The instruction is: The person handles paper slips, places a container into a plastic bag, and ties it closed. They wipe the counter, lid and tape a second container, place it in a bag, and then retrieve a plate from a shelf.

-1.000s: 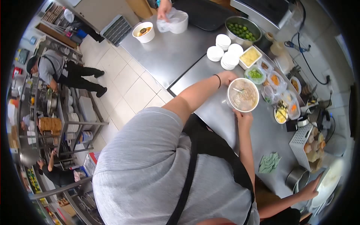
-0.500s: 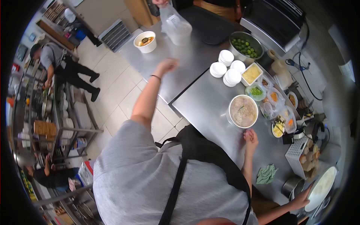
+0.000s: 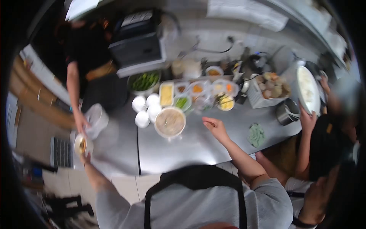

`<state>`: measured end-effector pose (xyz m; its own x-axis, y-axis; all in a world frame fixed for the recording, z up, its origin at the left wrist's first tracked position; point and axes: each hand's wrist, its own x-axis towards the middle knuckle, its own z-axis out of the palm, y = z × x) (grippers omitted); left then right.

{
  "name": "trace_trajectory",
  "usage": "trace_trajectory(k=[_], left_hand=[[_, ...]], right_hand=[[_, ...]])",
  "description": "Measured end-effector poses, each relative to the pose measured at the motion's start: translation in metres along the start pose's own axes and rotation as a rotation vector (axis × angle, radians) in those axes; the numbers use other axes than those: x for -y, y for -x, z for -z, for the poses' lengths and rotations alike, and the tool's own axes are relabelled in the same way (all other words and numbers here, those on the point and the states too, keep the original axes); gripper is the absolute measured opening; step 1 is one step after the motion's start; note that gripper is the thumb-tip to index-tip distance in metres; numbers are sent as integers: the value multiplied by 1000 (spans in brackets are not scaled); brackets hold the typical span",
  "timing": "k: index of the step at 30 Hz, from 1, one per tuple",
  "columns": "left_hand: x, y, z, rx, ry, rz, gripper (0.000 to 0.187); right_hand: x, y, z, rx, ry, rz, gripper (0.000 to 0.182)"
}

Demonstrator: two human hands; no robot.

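My left hand [image 3: 86, 157] is at the near side of a white takeaway bowl [image 3: 78, 145] with orange and dark food in it, its fingers on the bowl's wall. A co-worker's hand [image 3: 81, 123] reaches to the far side of the same bowl, beside a translucent plastic bag [image 3: 96, 121]. Motion blurs this area. My right hand [image 3: 216, 129] hovers above the steel table, fingers loosely bent and slightly apart, nothing visible in it. To its left stands a round white bowl [image 3: 170, 122] of pale brothy food.
White stacked lids [image 3: 142, 119], a tub of yellow shreds [image 3: 166, 94], chopped greens [image 3: 182, 102] and a pot of green limes or similar [image 3: 145, 82] stand behind the bowl. A green cloth [image 3: 256, 135] lies right. Another co-worker holds a large white dish [image 3: 308, 91]. A steel pot [image 3: 286, 112] stands nearby.
The view has swung round toward the table. My left hand has gone from the space beside the food bowl to its wall. The co-worker's hand has come down to the bowl.
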<state>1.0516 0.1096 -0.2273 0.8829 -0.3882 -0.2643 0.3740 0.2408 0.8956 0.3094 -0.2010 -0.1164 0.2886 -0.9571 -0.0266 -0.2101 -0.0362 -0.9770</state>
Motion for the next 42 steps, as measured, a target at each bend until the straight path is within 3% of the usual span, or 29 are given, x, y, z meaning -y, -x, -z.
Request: trace_trajectory(k=[2, 4, 5, 6, 7, 9, 10, 11, 13, 15, 17, 19, 21, 25, 27, 28, 29, 30, 31, 32, 33, 34, 36, 38, 41, 42], left_hand=[[-4, 4, -7, 19, -43, -1, 46], [-9, 27, -27, -208, 34, 25, 38], [-6, 24, -20, -201, 44, 17, 34], [-5, 29, -16, -224, 44, 33, 35], [-3, 28, -11, -263, 5, 46, 33], [-1, 45, -13, -276, -131, 46, 31], [-3, 61, -5, -306, -293, 42, 30], [2, 71, -1, -310, -232, -21, 28], [-4, 112, 11, -254, -277, -46, 24], [0, 139, -3, -237, -212, -92, 23], [-5, 169, -1, -356, -430, 31, 21], [-13, 213, -18, -362, -513, -3, 21], [-24, 255, -48, -369, -605, -29, 21], [-42, 332, -123, 131, -664, -134, 22], [-51, 364, -179, 322, -765, -129, 20], [-47, 372, -201, 417, -773, -173, 17], [-44, 379, -224, 503, -813, -181, 16], [-46, 401, -260, 603, -891, -172, 16], [-38, 412, -286, 717, -881, -141, 17], [-31, 432, -316, 803, -891, -168, 18], [-14, 438, -334, 919, -848, -147, 20], [0, 449, -355, 1003, -837, -63, 22], [41, 464, -391, 1165, -785, -82, 23], [84, 468, -423, 1305, -829, 61, 21], [147, 472, -454, 1283, -939, 38, 22], [157, 476, -462, 1236, -975, 9, 23]], right_hand=[[49, -8, 36, -18, -14, 131, 23], [112, -15, 74, -186, 17, 315, 18], [149, -14, 92, -262, 13, 414, 16], [183, -16, 113, -353, 217, 566, 16], [215, -17, 129, -419, 167, 736, 16], [272, -18, 170, -694, 326, 864, 14], [293, -34, 201, -814, 381, 1137, 14], [319, -39, 226, -826, 419, 1242, 20], [357, -64, 293, -1128, 627, 1011, 23], [390, -90, 351, -1174, 758, 951, 22], [419, -110, 389, -1241, 1023, 804, 21], [435, -130, 421, -1261, 1144, 737, 20], [441, -149, 447, -925, 1209, 576, 20], [443, -172, 454, -843, 1276, 621, 23], [441, -164, 443, -1138, 1236, 696, 28], [434, -138, 404, -1267, 1114, 989, 15], [433, -135, 409, -1236, 981, 1427, 8], [434, -116, 392, -1169, 626, 1360, 8], [431, -90, 369, -1313, 704, 1494, 12], [428, -74, 352, -1032, 261, 1459, 21], [420, -65, 344, -1023, 110, 1546, 29], [410, -67, 358, -1114, 147, 1563, 33], [373, -16, 289, -878, -135, 1342, 28], [322, -25, 278, -831, -81, 1171, 22], [219, -36, 254, -681, 61, 773, 32], [182, -36, 225, -571, -163, 672, 31]])
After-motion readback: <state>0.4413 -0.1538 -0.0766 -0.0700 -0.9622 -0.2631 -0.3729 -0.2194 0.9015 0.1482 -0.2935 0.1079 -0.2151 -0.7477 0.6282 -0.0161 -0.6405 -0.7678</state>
